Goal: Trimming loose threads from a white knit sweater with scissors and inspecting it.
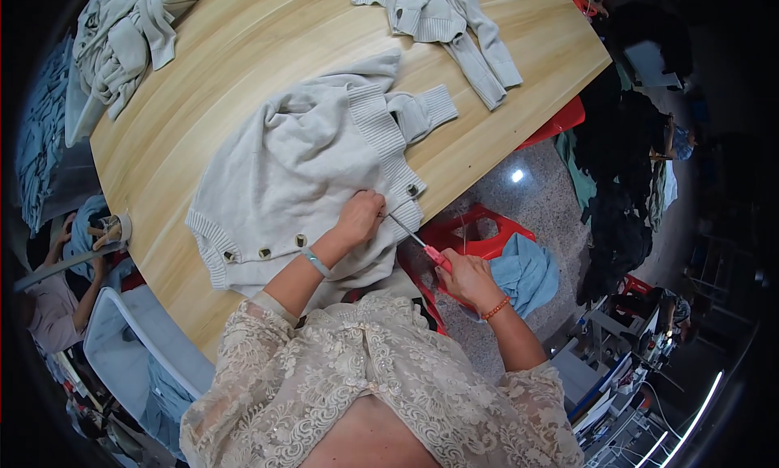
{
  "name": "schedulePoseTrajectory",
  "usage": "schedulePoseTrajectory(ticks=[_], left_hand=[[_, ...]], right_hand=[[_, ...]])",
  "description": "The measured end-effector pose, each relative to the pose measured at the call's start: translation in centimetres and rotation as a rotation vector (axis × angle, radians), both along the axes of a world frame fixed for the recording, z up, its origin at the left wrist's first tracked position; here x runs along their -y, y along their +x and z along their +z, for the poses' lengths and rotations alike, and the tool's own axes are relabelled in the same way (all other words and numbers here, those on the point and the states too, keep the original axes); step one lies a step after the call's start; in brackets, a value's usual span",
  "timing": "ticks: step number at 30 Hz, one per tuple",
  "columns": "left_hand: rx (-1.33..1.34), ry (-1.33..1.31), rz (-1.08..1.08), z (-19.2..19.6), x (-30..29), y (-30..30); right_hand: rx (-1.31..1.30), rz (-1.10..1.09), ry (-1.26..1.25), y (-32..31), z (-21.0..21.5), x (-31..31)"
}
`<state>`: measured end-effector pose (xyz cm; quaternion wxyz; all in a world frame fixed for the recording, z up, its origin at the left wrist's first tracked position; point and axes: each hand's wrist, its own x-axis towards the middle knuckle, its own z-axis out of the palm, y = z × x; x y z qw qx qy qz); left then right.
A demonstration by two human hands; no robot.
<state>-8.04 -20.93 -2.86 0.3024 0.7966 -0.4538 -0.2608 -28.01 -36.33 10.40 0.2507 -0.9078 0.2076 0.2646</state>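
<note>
A pale grey knitted cardigan (300,160) with dark buttons lies spread on the wooden table (243,54). My left hand (359,216) pinches the fabric near the ribbed button band at the table's near edge. My right hand (464,277) grips a thin tool with a pink handle and a metal tip (415,239), a small pair of snips by its look. The tip points at the spot my left hand pinches. A light blue band sits on my left wrist and an orange bead bracelet on my right.
A second grey cardigan (442,18) lies at the table's far side and a heap of grey knitwear (122,34) at the far left. A red plastic stool (479,233) with blue cloth (527,273) stands below right. Another person (49,298) sits at the left.
</note>
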Motion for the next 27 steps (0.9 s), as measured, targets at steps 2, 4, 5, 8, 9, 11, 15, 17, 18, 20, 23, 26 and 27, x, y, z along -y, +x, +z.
schedulePoseTrajectory(ticks=[2, 4, 5, 8, 9, 11, 15, 17, 18, 20, 23, 26, 27], left_hand=[[-0.044, -0.016, -0.033, 0.1, 0.2, 0.6], [-0.107, -0.051, -0.020, 0.5, -0.1, 0.5], [-0.107, -0.046, -0.030, 0.8, 0.1, 0.2], [0.065, -0.171, -0.052, 2.8, 1.9, 0.0], [0.063, -0.178, -0.067, 2.8, 3.2, -0.4], [-0.044, -0.269, 0.106, 2.1, 6.2, -1.0], [-0.074, -0.002, 0.075, -0.3, 8.2, -0.9], [-0.089, 0.022, 0.054, -0.3, 8.0, -0.8], [-0.102, 0.009, 0.055, -0.6, 8.1, -0.8], [-0.136, -0.011, 0.038, -0.4, 8.6, -0.8], [-0.263, -0.068, 0.008, -0.5, 8.7, -0.3], [-0.512, 0.007, 0.119, 0.3, 8.4, 0.4], [-0.496, -0.008, 0.118, 0.6, 8.0, 0.6]], right_hand=[[-0.025, 0.060, 0.013, 0.4, -0.2, 0.7], [-0.021, 0.040, 0.057, 0.7, -0.3, 1.3], [-0.014, 0.030, 0.093, 0.9, -0.3, 1.7], [0.010, -0.078, 0.130, 0.6, -0.2, 3.9], [-0.016, -0.103, 0.146, 0.4, -0.1, 4.6], [0.016, -0.128, 0.107, 0.3, -0.2, 5.7], [0.049, -0.071, 0.012, -0.4, -0.6, 7.4], [-0.040, -0.029, 0.012, -0.1, -0.2, 8.0], [-0.068, -0.015, 0.011, 0.2, 0.4, 8.2], [-0.109, -0.007, 0.044, 0.4, 0.7, 8.7], [-0.134, 0.017, 0.133, 1.2, 0.9, 9.5], [-0.083, -0.031, 0.160, 2.5, 0.6, 11.0], [-0.051, -0.045, 0.113, 3.4, 0.8, 11.4]])
